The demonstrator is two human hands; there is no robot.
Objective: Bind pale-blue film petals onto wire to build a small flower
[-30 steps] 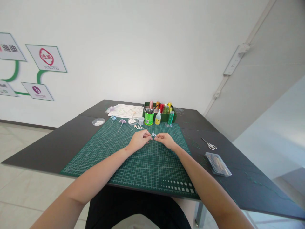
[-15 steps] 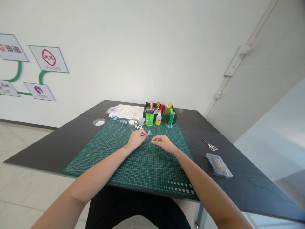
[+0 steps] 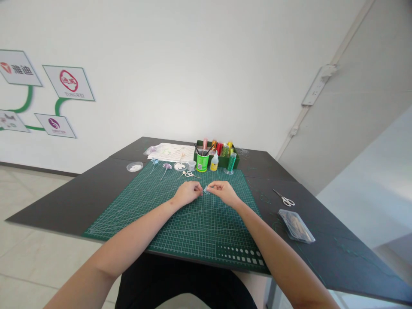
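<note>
Both my hands rest on a green cutting mat (image 3: pixel 167 214) in the middle of a dark table (image 3: pixel 74 197). My left hand (image 3: pixel 188 192) and my right hand (image 3: pixel 222 190) are closed in pinches that meet on a tiny pale blue piece (image 3: pixel 206 189) between the fingertips. What the piece is cannot be made out. A thin wire or thread seems to run from it across the mat.
At the mat's far edge stand a green cup (image 3: pixel 202 162), a yellow glue bottle (image 3: pixel 214 162), a green box of tubes (image 3: pixel 222 152), small dishes (image 3: pixel 134 166), tiny flowers (image 3: pixel 166 166) and small scissors (image 3: pixel 188 174). Right of the mat lie white scissors (image 3: pixel 283 198) and a clear case (image 3: pixel 296 225).
Half a second ago my hands were apart, the left holding the small piece. Now they have come together again, both pinching it.
</note>
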